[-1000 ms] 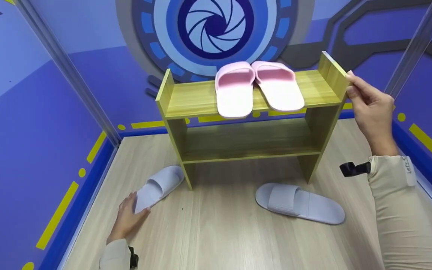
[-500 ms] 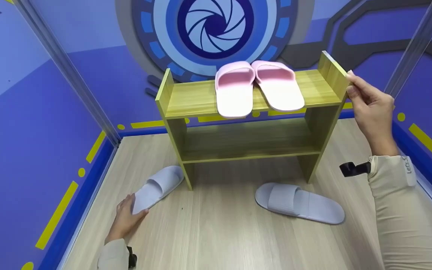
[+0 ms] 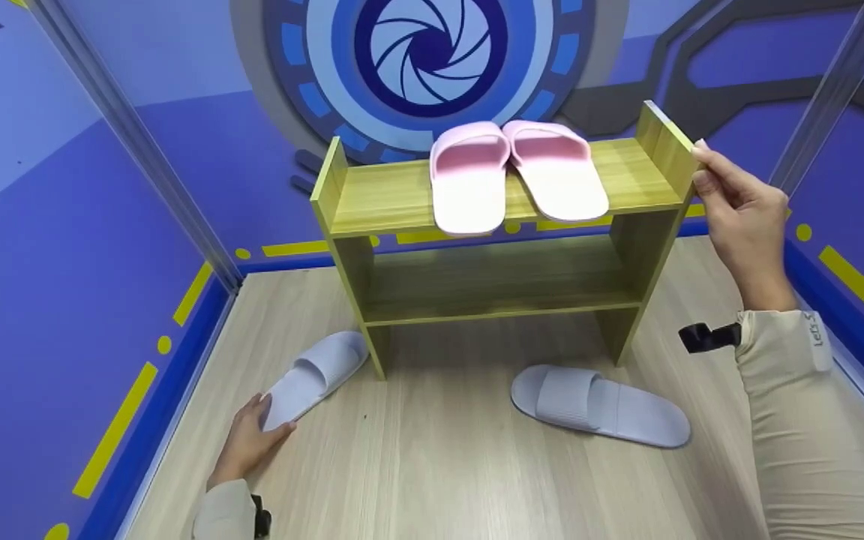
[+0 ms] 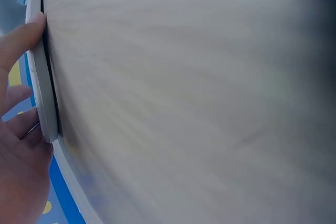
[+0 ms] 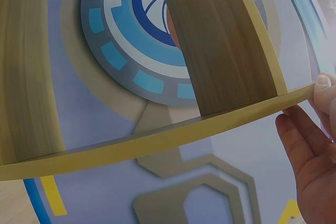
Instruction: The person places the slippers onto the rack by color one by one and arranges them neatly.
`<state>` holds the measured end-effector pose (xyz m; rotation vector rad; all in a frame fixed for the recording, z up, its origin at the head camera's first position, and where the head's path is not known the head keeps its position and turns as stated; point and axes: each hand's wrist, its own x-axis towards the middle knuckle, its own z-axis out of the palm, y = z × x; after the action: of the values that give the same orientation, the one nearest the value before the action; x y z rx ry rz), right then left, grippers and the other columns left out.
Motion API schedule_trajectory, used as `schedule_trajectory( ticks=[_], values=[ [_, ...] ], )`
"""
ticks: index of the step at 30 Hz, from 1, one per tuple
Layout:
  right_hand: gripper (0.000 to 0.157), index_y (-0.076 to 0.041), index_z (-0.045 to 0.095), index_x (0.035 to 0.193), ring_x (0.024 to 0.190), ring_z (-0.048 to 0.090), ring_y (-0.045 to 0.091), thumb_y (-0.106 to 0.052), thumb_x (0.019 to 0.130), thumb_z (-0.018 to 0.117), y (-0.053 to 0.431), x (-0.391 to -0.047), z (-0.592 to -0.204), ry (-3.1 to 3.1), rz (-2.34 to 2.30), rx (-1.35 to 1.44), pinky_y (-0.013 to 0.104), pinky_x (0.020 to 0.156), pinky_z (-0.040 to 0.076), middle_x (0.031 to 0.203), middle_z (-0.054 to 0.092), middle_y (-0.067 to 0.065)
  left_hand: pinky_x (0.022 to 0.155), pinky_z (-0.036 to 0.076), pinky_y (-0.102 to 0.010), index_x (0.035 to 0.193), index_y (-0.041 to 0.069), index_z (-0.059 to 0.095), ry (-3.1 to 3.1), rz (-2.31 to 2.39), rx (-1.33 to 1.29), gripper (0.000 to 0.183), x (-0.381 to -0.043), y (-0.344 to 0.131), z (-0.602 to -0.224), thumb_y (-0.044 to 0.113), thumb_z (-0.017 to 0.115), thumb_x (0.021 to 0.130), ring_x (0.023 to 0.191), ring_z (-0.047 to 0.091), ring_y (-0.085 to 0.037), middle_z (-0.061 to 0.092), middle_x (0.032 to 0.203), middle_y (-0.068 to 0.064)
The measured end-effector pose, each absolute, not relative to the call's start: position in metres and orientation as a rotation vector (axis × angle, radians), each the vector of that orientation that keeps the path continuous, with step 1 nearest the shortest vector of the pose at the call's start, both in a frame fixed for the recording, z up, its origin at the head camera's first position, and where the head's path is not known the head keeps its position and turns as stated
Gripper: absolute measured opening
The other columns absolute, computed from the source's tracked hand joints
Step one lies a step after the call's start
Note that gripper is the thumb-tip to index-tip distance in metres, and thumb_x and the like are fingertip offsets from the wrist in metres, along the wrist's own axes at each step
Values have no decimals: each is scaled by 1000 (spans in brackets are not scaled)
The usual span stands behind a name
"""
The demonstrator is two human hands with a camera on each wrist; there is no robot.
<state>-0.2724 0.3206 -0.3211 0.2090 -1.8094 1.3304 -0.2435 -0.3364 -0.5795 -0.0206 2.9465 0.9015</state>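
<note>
My left hand (image 3: pixel 243 442) is at the heel of a light grey slipper (image 3: pixel 327 361) on the floor, thumb on one side and fingers on the other. Up close in the left wrist view, a digit presses the edge of the slipper (image 4: pixel 48 98). The slipper's toe lies beside the left leg of a wooden two-tier shoe rack (image 3: pixel 477 311). With thumb and fingers, my right hand (image 3: pixel 748 225) pinches the top of the rack's right side panel; the right wrist view shows this panel (image 5: pixel 126 148) edge-on. A pair of pink slippers (image 3: pixel 469 187) rests on the top shelf.
A second grey slipper (image 3: pixel 627 411) lies on the floor (image 3: pixel 432 465) in front of the rack's right leg. Blue-violet walls (image 3: pixel 87 300) with yellow marks enclose the left, back and right sides.
My left hand has slid slightly back towards me along the slipper's heel. The right hand, the rack and the other slippers have stayed in place.
</note>
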Motion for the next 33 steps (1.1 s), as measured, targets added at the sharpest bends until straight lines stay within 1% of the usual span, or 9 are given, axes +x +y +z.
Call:
schedule_trajectory(
  ticks=[4,9,13,17,23,28,33],
  values=[
    [31,-5,68,118,100,66,-1,-3,88,66,320,-272,-321,-1812,1335,202,8,80,51,123,66,6,113,23,-61,141,-11,37,2955,890,-30,82,-244,-338,-580,35,73,83,137,25,-54,28,148,-36],
    [31,-6,68,119,103,65,-1,-3,88,65,320,-272,-321,-1825,1324,193,8,81,51,124,65,5,113,25,-59,139,-9,42,2946,944,-59,80,-243,-342,-581,34,76,80,137,27,-52,31,148,-34],
    [30,-3,68,118,99,66,0,0,88,64,319,-272,-321,-1805,1361,210,8,79,51,123,66,5,113,28,-57,138,-7,46,2929,976,-91,81,-241,-345,-580,36,78,78,137,29,-50,33,148,-33],
    [30,-2,68,118,94,66,0,1,89,63,320,-272,-322,-1794,1382,217,8,78,51,123,66,5,114,27,-55,141,-5,42,2874,997,-131,87,-239,-347,-575,40,79,77,140,27,-48,30,150,-31],
    [31,-5,68,119,98,66,-1,-2,89,63,320,-271,-321,-1828,1339,194,8,80,51,126,65,6,115,25,-53,144,-5,36,2833,1050,-105,95,-236,-354,-567,40,81,75,142,24,-44,30,152,-27],
    [31,-5,68,119,104,65,0,-2,89,63,321,-272,-321,-1831,1334,198,9,82,51,126,64,7,116,25,-52,145,-4,36,2820,1044,-93,96,-234,-362,-563,39,82,73,143,24,-42,31,152,-25],
    [31,-5,68,119,101,66,-1,-1,89,63,321,-272,-322,-1828,1343,205,9,82,51,125,65,6,116,24,-53,145,-2,38,2802,1040,-87,96,-232,-369,-556,38,84,71,142,25,-42,33,152,-22]
  ],
)
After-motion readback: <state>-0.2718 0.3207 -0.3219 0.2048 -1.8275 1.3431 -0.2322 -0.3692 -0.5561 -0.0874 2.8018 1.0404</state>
